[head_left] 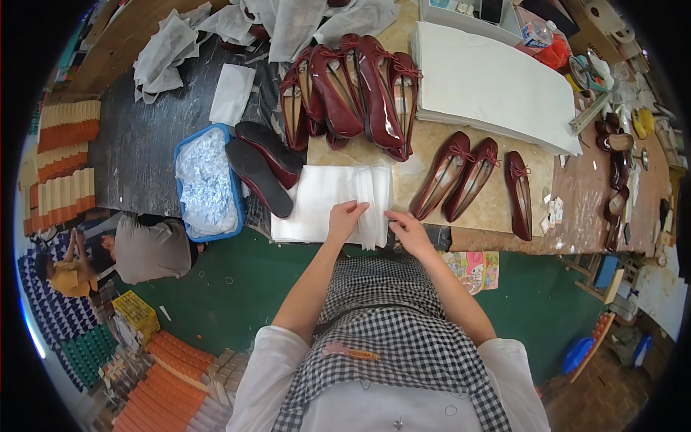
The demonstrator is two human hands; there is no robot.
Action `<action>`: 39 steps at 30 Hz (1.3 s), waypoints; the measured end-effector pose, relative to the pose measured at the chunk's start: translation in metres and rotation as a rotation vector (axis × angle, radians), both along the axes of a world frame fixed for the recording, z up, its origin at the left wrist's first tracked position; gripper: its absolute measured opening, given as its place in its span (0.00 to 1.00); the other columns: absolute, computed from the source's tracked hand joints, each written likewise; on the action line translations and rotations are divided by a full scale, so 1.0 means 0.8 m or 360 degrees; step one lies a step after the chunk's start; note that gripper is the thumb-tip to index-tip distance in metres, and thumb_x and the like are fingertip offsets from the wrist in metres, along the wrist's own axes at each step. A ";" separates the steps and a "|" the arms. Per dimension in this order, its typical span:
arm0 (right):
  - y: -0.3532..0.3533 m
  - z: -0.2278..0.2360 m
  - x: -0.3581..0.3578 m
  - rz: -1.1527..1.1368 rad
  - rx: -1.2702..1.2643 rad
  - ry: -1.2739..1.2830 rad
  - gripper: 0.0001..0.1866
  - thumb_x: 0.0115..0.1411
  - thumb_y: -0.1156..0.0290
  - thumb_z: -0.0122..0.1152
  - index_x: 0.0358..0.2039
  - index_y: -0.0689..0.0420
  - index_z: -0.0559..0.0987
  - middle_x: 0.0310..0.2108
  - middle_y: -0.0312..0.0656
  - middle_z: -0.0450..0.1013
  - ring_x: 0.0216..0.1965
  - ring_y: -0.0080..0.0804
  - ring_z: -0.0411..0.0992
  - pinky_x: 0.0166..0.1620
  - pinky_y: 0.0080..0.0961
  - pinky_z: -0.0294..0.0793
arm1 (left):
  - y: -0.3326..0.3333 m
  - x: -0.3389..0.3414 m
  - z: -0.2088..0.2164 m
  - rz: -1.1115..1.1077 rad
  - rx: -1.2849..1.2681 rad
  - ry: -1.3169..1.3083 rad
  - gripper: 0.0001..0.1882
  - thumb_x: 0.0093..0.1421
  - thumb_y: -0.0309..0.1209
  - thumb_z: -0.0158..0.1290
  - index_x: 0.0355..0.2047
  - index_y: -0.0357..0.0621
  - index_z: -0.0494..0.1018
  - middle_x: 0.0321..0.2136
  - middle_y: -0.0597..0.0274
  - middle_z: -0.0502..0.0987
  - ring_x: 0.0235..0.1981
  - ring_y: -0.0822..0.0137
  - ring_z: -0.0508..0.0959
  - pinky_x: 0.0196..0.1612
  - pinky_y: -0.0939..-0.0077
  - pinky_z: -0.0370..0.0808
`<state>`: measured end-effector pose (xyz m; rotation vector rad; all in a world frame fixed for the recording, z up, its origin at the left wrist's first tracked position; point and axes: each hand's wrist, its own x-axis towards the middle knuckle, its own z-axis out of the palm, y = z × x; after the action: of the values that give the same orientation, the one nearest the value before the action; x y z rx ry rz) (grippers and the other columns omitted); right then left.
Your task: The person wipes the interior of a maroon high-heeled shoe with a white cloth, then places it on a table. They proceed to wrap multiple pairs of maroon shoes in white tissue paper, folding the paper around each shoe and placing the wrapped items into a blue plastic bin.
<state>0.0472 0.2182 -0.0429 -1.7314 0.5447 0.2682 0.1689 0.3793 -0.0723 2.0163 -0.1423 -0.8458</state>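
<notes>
In front of me at the table's near edge lies a stack of thin white tissue paper (pixel 306 198). On its right side the top paper is gathered into narrow pleats. My left hand (pixel 347 218) pinches these pleats between thumb and fingers. Fingers curled together, my right hand (pixel 409 232) grips the paper's right edge. Just left of the stack, a pair of dark red flats (pixel 260 176) lies tilted, one black sole showing. To the right stand a pair of dark red bow flats (pixel 455 173) and a single flat (pixel 518 193).
Several red flats (pixel 342 90) are heaped behind the paper. A blue basket (pixel 240 189) of clear crinkled packets stands left. A big stack of white sheets (pixel 497 83) lies back right, crumpled wrapping paper (pixel 169 54) back left. A person (pixel 152 248) is at the left, beyond the table.
</notes>
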 end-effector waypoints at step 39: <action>0.272 0.133 0.267 0.0939 -0.0461 -0.0315 0.10 0.56 0.68 0.61 0.33 0.62 0.79 0.30 0.39 0.76 0.34 0.27 0.72 0.38 0.24 0.69 | 0.387 0.182 0.238 0.0225 0.0096 -0.1707 0.05 0.54 0.31 0.55 0.29 0.45 0.73 0.24 0.60 0.72 0.22 0.61 0.75 0.23 0.70 0.72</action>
<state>0.2609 0.4356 0.0636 -2.1496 -0.0921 0.4412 0.3148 0.6892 0.1179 2.3003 -0.5616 0.3936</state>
